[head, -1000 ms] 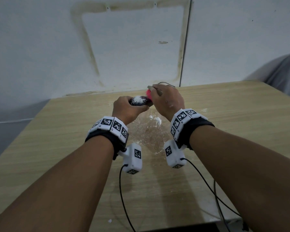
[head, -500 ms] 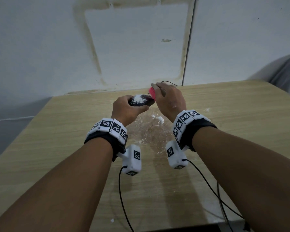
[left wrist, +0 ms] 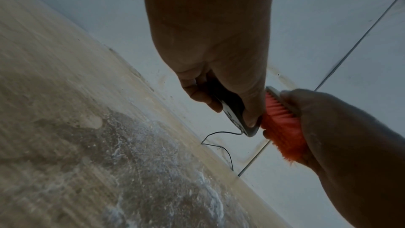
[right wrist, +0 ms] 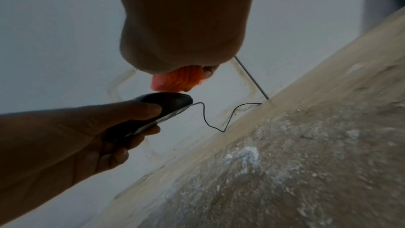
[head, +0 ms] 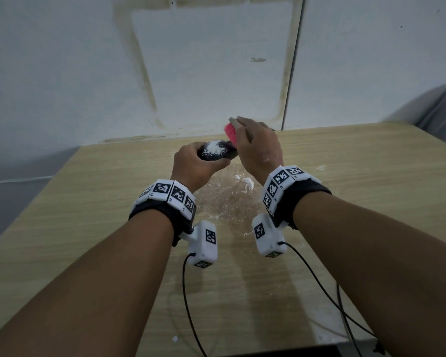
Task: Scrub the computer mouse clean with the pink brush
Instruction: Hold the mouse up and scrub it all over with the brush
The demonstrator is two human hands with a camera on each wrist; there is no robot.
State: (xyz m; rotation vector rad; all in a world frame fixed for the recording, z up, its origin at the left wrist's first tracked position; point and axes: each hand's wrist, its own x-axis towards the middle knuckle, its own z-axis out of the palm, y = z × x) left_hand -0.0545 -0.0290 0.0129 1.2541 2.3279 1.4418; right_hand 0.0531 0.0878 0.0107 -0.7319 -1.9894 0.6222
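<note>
My left hand (head: 195,164) grips a black computer mouse (head: 214,152) and holds it above the table; white powder lies on the mouse's top. The mouse (right wrist: 157,108) shows from the side in the right wrist view, thumb along its flank, its thin cable (right wrist: 219,119) trailing to the table's back edge. My right hand (head: 258,148) grips the pink brush (head: 231,132) by its grey back. The pink bristles (left wrist: 280,124) touch the front end of the mouse (left wrist: 234,115). In the right wrist view the brush (right wrist: 175,80) sits just above the mouse's nose.
White powder and a wet smear (head: 227,199) cover the wooden table (head: 371,176) under the hands, with a small white heap (right wrist: 243,155). A stained white wall (head: 204,60) stands right behind the table. Black sensor cables (head: 191,305) hang from both wrists. Grey cloth (head: 440,109) shows at far right.
The right hand has lifted the brush slightly up and away, tilting it so more pink bristle shows at the mouse's front end. The left hand holds the mouse in about the same place.
</note>
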